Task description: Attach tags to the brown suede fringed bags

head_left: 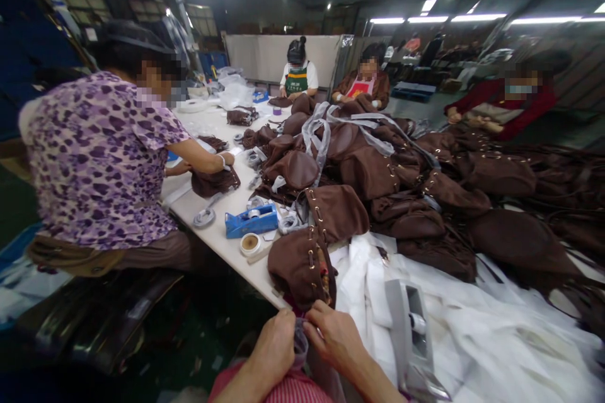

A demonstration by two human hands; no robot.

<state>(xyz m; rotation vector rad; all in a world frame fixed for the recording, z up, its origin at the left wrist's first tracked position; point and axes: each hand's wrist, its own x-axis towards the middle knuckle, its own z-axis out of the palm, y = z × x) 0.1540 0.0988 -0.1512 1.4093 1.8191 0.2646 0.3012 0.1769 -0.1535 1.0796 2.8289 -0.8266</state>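
At the table's front edge, my left hand (276, 341) and my right hand (334, 332) are close together, both with curled fingers. Between them is a loop of greyish translucent plastic strip (300, 345), pinched by both; whether anything lies inside it I cannot make out. Just beyond my fingers sits a brown drawstring bag (290, 264) with gold eyelets, its mouth showing a patterned lining. Another brown bag (343, 214) leans behind it.
A blue tape dispenser (253, 220), a small round tub (249, 244) and a grey tape dispenser (411, 334) stand nearby. White plastic sheeting (491, 334) lies right. Brown bags (368, 164) are heaped mid-table. A co-worker (104, 151) sits left; several others work farther off.
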